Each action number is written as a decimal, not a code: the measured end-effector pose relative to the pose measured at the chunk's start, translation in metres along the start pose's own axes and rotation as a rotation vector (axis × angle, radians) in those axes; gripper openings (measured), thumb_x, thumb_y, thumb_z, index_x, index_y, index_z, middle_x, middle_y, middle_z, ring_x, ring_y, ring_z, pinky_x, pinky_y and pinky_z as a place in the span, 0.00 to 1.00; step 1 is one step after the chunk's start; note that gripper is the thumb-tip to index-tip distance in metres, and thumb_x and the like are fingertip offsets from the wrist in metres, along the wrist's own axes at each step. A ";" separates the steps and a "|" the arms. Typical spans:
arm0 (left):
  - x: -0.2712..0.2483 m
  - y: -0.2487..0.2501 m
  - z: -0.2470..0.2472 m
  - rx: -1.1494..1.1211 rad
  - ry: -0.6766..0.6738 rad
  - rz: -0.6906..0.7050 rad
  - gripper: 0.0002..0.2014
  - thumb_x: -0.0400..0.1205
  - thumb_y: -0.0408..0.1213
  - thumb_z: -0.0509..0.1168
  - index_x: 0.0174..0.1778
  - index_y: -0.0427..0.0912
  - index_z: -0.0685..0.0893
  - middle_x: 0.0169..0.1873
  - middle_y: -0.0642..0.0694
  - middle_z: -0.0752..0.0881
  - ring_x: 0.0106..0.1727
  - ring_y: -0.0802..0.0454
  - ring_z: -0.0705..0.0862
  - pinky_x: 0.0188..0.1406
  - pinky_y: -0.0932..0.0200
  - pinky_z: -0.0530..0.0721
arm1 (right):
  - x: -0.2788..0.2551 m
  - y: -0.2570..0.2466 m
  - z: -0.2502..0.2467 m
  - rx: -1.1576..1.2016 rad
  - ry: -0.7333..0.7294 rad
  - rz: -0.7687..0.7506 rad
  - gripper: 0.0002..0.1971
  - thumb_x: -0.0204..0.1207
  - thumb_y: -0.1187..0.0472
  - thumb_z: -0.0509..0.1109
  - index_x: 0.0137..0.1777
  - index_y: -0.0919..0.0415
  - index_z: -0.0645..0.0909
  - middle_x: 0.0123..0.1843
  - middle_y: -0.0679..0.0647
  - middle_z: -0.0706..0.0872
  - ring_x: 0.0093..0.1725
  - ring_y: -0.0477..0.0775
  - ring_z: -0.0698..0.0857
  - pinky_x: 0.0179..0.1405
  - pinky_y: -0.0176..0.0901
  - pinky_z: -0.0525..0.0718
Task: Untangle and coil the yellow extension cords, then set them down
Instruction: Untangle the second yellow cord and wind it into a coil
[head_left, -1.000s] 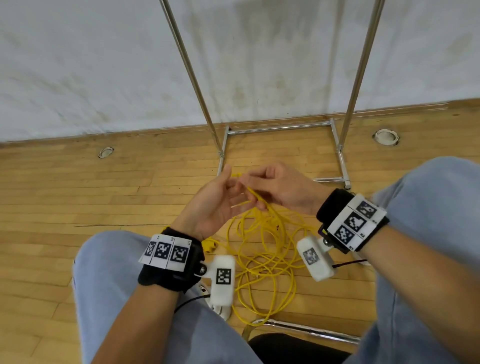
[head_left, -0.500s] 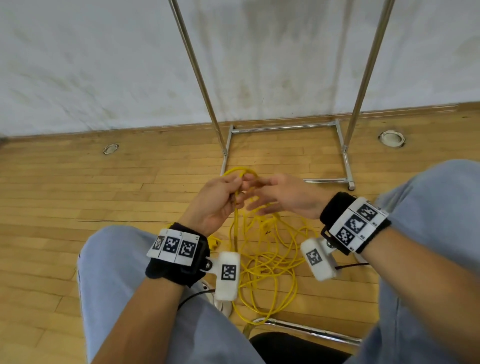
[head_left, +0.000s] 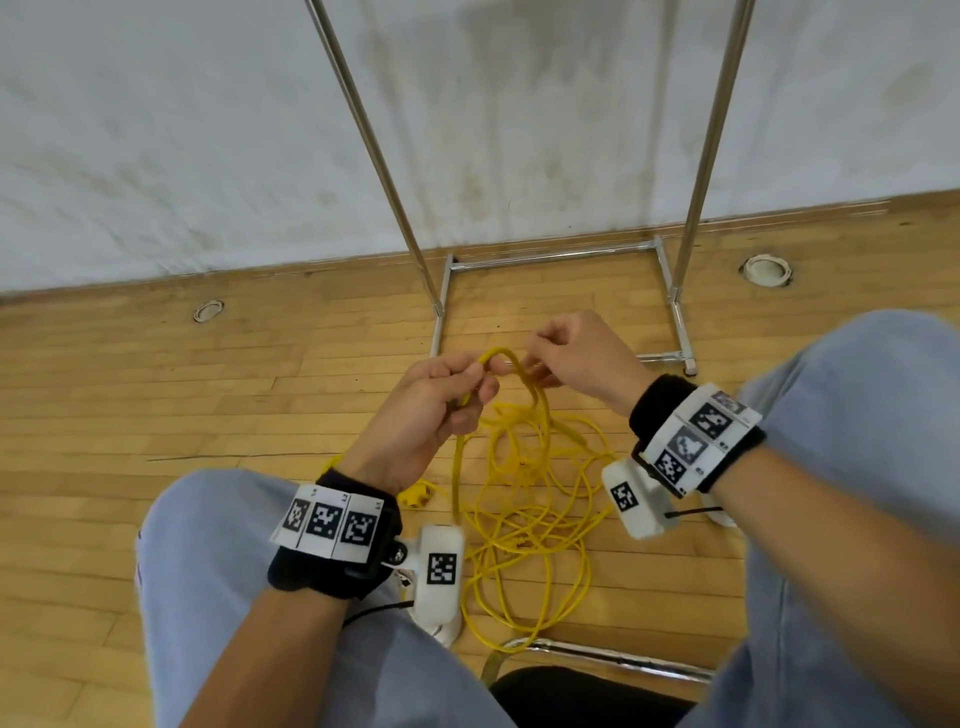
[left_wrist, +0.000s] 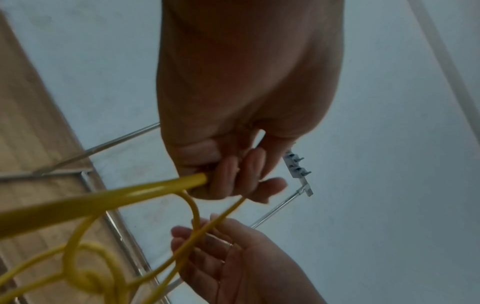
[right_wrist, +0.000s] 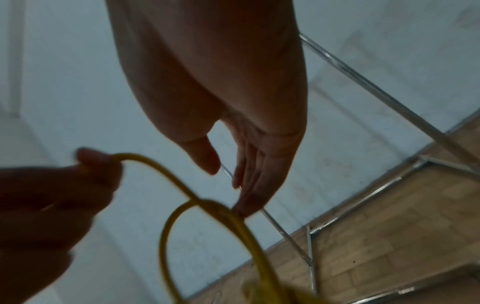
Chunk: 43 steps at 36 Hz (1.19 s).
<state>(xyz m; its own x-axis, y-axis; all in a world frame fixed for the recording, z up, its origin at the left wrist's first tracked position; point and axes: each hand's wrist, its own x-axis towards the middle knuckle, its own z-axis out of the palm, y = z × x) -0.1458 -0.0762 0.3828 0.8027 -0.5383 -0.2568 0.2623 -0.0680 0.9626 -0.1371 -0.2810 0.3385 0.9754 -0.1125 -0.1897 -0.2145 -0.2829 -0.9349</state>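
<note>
A tangle of yellow extension cord (head_left: 524, 499) lies on the wood floor between my knees. My left hand (head_left: 475, 382) grips a strand and holds it up, so a loop (head_left: 498, 356) arches toward my right hand (head_left: 540, 361). In the left wrist view the left hand (left_wrist: 233, 181) has its fingers curled round the cord (left_wrist: 130, 193). Below it, strands run across the fingers of the right hand (left_wrist: 207, 242), and a knot (left_wrist: 88, 281) hangs lower. The right wrist view shows my right hand (right_wrist: 233, 181) with straight fingers, their tips touching the cord (right_wrist: 207, 203). A yellow plug (head_left: 415, 496) lies by my left wrist.
A chrome rack frame (head_left: 550, 257) with two slanted uprights stands on the floor just beyond my hands, against a white wall. A chrome chair bar (head_left: 597, 657) crosses under the cords. Two round floor sockets (head_left: 209, 310) (head_left: 764, 270) sit near the wall.
The left hand has closed round a strand and lifted it into a loop. The right hand let go of its pinch and now touches the loop's right side with its fingers.
</note>
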 end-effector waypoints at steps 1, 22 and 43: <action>0.001 -0.001 -0.001 -0.023 0.030 0.000 0.13 0.92 0.30 0.54 0.54 0.36 0.86 0.34 0.47 0.77 0.26 0.56 0.64 0.27 0.63 0.60 | 0.000 0.002 0.003 -0.080 0.068 -0.073 0.08 0.85 0.57 0.72 0.46 0.58 0.85 0.43 0.54 0.92 0.44 0.55 0.92 0.44 0.44 0.90; -0.005 0.015 -0.003 -0.190 -0.096 0.261 0.09 0.89 0.33 0.55 0.56 0.35 0.79 0.32 0.50 0.71 0.28 0.58 0.63 0.30 0.62 0.61 | 0.021 0.036 0.010 -0.362 -0.075 0.206 0.14 0.88 0.49 0.67 0.60 0.60 0.82 0.45 0.54 0.85 0.48 0.57 0.84 0.39 0.46 0.77; -0.007 0.008 0.005 -0.047 -0.255 0.209 0.10 0.86 0.33 0.58 0.53 0.35 0.84 0.29 0.46 0.74 0.28 0.55 0.66 0.31 0.59 0.64 | -0.004 0.010 0.011 0.713 -0.272 0.642 0.19 0.92 0.58 0.57 0.61 0.77 0.80 0.49 0.72 0.89 0.43 0.64 0.89 0.35 0.48 0.93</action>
<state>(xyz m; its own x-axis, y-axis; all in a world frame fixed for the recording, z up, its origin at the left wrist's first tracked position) -0.1523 -0.0765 0.3924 0.6832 -0.7300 -0.0181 0.1351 0.1020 0.9856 -0.1424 -0.2730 0.3268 0.6831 0.2041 -0.7012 -0.7114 0.4034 -0.5755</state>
